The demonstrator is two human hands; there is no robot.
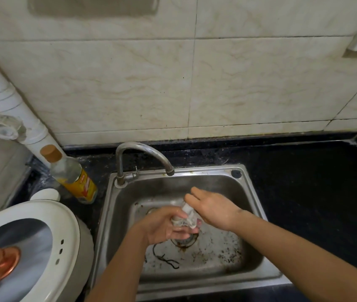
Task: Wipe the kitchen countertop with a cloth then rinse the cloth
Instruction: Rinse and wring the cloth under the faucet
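Observation:
A small white cloth (186,217) is bunched up between both hands over the middle of the steel sink (254,205). My left hand (164,225) cups it from below with fingers curled around it. My right hand (211,207) presses on it from above, fingers fairly straight and pointing left. The curved faucet (142,150) ends just above and behind the hands; I cannot tell whether water is running. The black countertop (315,182) stretches to the right of the sink.
A bottle with an orange label and brown cap (73,175) stands left of the faucet. A white cooker lid with a copper knob (27,247) fills the lower left. A white pipe (5,99) runs down the left wall. Dark debris lies in the sink bottom.

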